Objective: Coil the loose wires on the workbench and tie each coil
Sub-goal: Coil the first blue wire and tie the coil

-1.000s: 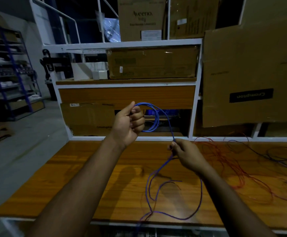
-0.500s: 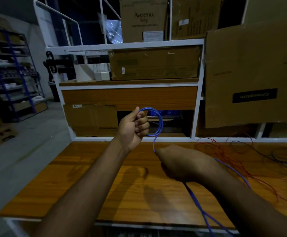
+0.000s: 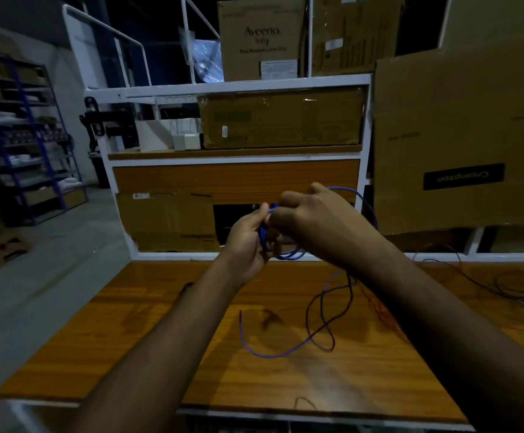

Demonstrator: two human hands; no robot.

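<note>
My left hand [image 3: 248,242] is raised above the back of the wooden workbench [image 3: 167,348] and grips a small coil of blue wire [image 3: 285,255]. My right hand [image 3: 313,220] has come up against it, fingers curled round the same blue wire, with a loop arching over its back. The loose tail of the blue wire [image 3: 285,351] hangs down and lies in loops on the bench. Red wires [image 3: 382,314] and dark wires [image 3: 520,292] are spread loosely over the right side of the bench.
A white shelf frame [image 3: 238,85] with cardboard boxes [image 3: 282,117] stands right behind the bench. A large cardboard box [image 3: 460,135] stands at the back right. Blue storage racks [image 3: 14,135] and open floor lie to the left.
My right hand rose from the bench up to my left hand, carrying blue wire onto the coil. The loose tail on the bench has shifted and grown shorter.
</note>
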